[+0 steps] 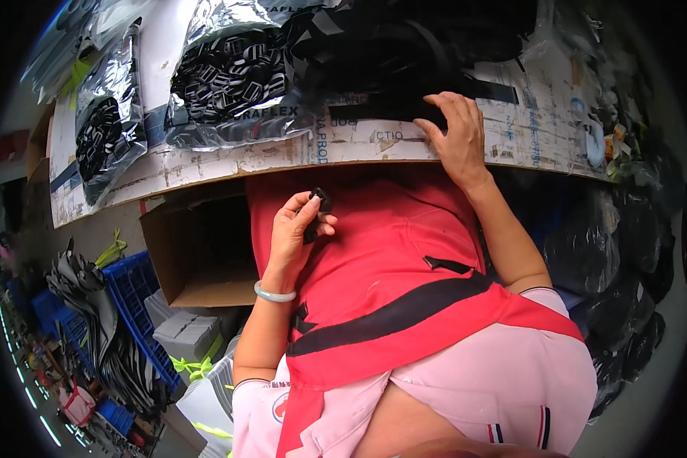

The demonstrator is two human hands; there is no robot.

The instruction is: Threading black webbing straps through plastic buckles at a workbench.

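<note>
In front of my red apron (382,221), my left hand (294,225) is closed, with thumb and forefinger pinching a small black plastic piece (320,200). More black shows under its curled fingers; its exact shape is hidden. Over the table's near edge, my right hand (462,137) has its thumb and fingers apart. Its fingertips are beside a black strap (374,113) that lies on the table, and I see nothing held in them. Behind it is a heap of black straps (382,65). A clear bag of black plastic buckles (233,80) lies left of the heap.
The worn white table (275,156) has a smaller bag of black parts (99,141) at its left end. Under it stands an open cardboard box (198,252). Blue crates (141,305) and grey bundles (187,336) are at the lower left, dark plastic bags (588,244) at the right.
</note>
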